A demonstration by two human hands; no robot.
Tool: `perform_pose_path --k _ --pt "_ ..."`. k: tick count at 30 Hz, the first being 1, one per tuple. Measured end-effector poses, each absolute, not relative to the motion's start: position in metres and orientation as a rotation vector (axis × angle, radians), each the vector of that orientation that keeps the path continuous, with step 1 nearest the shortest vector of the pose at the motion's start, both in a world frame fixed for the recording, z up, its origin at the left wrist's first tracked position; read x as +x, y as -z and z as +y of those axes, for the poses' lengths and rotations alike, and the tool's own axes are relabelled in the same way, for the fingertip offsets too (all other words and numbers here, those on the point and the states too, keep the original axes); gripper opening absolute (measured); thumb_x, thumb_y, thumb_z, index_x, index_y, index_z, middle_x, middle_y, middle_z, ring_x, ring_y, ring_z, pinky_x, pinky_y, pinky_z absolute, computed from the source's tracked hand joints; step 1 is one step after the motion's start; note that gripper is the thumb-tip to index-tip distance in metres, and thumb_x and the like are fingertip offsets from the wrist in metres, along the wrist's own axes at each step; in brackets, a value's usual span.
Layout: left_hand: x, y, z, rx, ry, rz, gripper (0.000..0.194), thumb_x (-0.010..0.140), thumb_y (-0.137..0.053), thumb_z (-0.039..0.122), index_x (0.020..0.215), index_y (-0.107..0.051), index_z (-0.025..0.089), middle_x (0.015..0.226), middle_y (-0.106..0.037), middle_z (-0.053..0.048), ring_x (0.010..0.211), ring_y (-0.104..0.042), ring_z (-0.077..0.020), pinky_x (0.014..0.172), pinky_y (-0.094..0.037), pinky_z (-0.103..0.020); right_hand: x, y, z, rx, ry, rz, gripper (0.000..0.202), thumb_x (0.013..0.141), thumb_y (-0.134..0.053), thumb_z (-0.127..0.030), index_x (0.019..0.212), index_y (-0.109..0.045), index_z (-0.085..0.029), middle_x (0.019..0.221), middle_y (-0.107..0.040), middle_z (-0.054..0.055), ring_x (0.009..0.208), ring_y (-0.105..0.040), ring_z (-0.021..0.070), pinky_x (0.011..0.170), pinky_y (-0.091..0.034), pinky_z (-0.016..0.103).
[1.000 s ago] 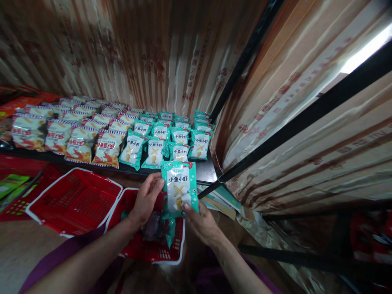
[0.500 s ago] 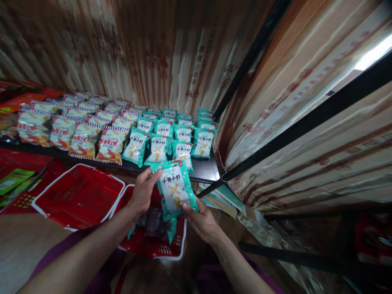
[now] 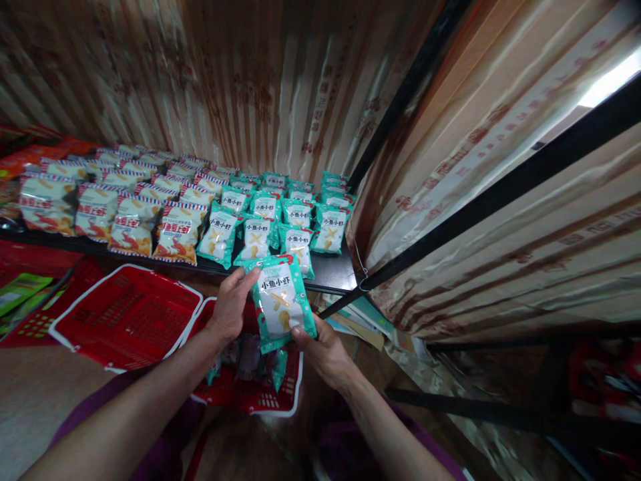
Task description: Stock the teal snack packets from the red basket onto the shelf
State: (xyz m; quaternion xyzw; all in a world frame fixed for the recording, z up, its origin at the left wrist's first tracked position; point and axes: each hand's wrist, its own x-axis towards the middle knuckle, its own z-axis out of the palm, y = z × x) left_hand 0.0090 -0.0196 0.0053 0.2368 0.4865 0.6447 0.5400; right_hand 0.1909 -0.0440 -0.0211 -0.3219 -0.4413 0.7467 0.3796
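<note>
Between both hands I hold one teal-and-white snack bag (image 3: 281,300), its printed front turned up towards me. My left hand (image 3: 231,300) is closed on its upper left edge, thumb on top. My right hand (image 3: 324,347) pinches its lower right corner. Just beyond it, rows of matching teal snack bags (image 3: 258,239) stand on a dark shelf (image 3: 336,272). Below the held bag is a red basket (image 3: 290,395) with a white rim, holding more teal bags (image 3: 277,369) and some dark packets that I cannot make out.
White-and-orange snack bags (image 3: 180,230) fill the shelf further left. A second red basket (image 3: 135,314) stands on the floor, with green packets (image 3: 25,294) at the far left. Black metal bars (image 3: 451,227) slant across the right, before beige curtains (image 3: 501,267). Flattened cardboard (image 3: 358,321) lies under the shelf.
The held bag has tilted slightly and shifted a little left and up in view, both hands still on it. The whole view has moved slightly.
</note>
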Motion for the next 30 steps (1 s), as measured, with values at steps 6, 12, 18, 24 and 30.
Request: perform_pose_path --k 6,12,18,24,30 --pt "0.017 -0.010 -0.030 0.713 -1.287 0.956 0.040 0.071 -0.072 0.038 0.103 -0.064 0.016 0.096 -0.071 -0.006 0.084 -0.064 -0.0197 0.074 -0.049 -0.029 0.191 0.017 -0.042 -0.769 -1.862 -1.044 0.037 0.079 -0.071 -0.032 0.113 -0.062 -0.023 0.107 -0.069 0.006 0.089 -0.066 0.0204 0.077 -0.054 0.033" --pt "0.025 -0.007 -0.033 0.734 -1.322 1.034 0.044 0.071 -0.072 0.041 0.105 -0.065 0.015 0.106 -0.070 -0.009 0.095 -0.064 -0.0234 0.084 -0.050 -0.034 0.191 0.019 -0.039 -0.873 -1.840 -0.966 0.035 0.074 -0.075 -0.033 0.106 -0.065 -0.022 0.100 -0.071 0.003 0.081 -0.068 0.0187 0.070 -0.056 0.032" --pt "0.031 -0.003 -0.030 0.727 -1.368 1.054 0.044 0.071 -0.072 0.041 0.105 -0.063 0.015 0.105 -0.070 -0.010 0.093 -0.065 -0.0232 0.079 -0.051 -0.033 0.191 0.029 -0.036 -0.984 -1.795 -0.925 0.033 0.067 -0.079 -0.035 0.093 -0.067 -0.018 0.087 -0.072 0.002 0.071 -0.066 0.0154 0.064 -0.053 0.026" --pt "0.031 0.001 -0.031 0.765 -1.395 1.086 0.039 0.072 -0.071 0.041 0.102 -0.064 0.017 0.101 -0.071 -0.007 0.088 -0.065 -0.0213 0.075 -0.051 -0.030 0.190 0.021 -0.038 -0.983 -1.770 -0.940 0.025 0.066 -0.079 -0.036 0.072 -0.064 -0.017 0.060 -0.066 -0.002 0.053 -0.059 0.0101 0.053 -0.044 0.020" --pt "0.031 0.001 -0.029 0.706 -1.384 1.085 0.045 0.069 -0.073 0.042 0.105 -0.064 0.016 0.099 -0.072 -0.008 0.085 -0.066 -0.0214 0.074 -0.051 -0.031 0.191 0.016 -0.039 -1.032 -1.777 -0.902 0.026 0.063 -0.080 -0.036 0.077 -0.066 -0.020 0.065 -0.069 -0.001 0.057 -0.065 0.0153 0.053 -0.047 0.025"
